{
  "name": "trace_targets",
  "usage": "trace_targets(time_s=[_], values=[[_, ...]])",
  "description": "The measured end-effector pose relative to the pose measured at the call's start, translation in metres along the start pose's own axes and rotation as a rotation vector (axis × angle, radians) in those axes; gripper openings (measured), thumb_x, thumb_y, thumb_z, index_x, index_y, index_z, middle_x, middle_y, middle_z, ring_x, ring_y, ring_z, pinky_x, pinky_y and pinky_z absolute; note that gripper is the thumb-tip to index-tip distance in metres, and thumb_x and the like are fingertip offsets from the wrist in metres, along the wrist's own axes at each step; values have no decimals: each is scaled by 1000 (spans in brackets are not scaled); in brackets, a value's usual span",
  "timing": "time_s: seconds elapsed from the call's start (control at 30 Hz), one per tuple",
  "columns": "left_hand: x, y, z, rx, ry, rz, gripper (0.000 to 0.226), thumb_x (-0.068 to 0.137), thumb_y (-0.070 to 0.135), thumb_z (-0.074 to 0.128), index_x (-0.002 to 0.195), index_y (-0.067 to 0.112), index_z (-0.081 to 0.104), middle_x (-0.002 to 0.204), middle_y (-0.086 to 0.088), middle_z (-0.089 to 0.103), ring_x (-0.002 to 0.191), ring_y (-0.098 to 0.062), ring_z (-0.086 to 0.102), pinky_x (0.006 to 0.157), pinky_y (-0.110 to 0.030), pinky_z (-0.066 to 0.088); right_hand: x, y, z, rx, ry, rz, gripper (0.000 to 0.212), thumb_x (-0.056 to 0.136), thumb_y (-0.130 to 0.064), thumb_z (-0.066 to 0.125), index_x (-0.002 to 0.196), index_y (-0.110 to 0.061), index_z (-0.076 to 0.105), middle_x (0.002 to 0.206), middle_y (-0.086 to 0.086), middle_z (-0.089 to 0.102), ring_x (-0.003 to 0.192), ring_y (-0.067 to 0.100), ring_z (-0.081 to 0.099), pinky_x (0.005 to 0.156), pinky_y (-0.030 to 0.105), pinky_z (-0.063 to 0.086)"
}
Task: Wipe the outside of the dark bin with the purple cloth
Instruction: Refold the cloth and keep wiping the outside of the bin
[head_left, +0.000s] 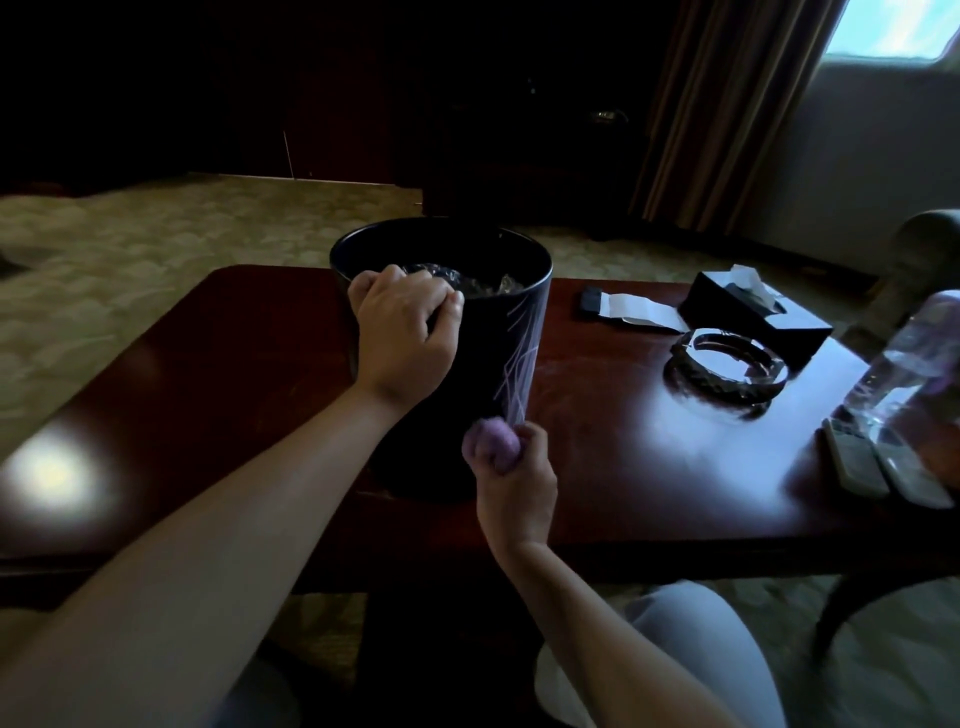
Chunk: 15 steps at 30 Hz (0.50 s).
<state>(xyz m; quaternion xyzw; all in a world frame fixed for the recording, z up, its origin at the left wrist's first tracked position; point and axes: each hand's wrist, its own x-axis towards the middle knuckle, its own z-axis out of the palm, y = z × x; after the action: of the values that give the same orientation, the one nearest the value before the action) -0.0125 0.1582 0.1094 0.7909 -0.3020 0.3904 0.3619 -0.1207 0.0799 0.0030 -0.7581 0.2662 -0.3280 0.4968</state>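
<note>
Glossy dark-red wooden table (649, 467) bearing dark bin (498, 374), glass ashtray (724, 371), tissue box (756, 312), two remotes (883, 462).

Left hand (402, 332) covers part of the bin (498, 332) rim and near wall. Cloth (488, 447) mostly balled inside right hand (514, 483), only a tuft shows. Bin base lost in shadow. Right of bin: clear bottle (904, 374) blurred, cut by frame edge; remotes (883, 462) under it partly hidden. Room behind bin too dark to read.
</note>
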Motion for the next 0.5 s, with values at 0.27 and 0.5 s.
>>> trace_targets(time_s=[0.27,0.5], values=[[1,0,-2,-4,2,-4,35,86,29,42,57,13,53,57,7,46,67,-11,42,79,-24,19,6,2,-3,19,20,-83,17,85,-21,68,90,-27,53,77,-12,58,76,15,61,59,9,35],[1,1,-1,8,11,7,33,86,28,42,58,15,54,58,9,46,67,-12,43,80,-26,21,24,-29,-10,165,96,-224,39,76,-6,77,97,-27,50,84,-20,55,79,-18,54,69,-2,36]])
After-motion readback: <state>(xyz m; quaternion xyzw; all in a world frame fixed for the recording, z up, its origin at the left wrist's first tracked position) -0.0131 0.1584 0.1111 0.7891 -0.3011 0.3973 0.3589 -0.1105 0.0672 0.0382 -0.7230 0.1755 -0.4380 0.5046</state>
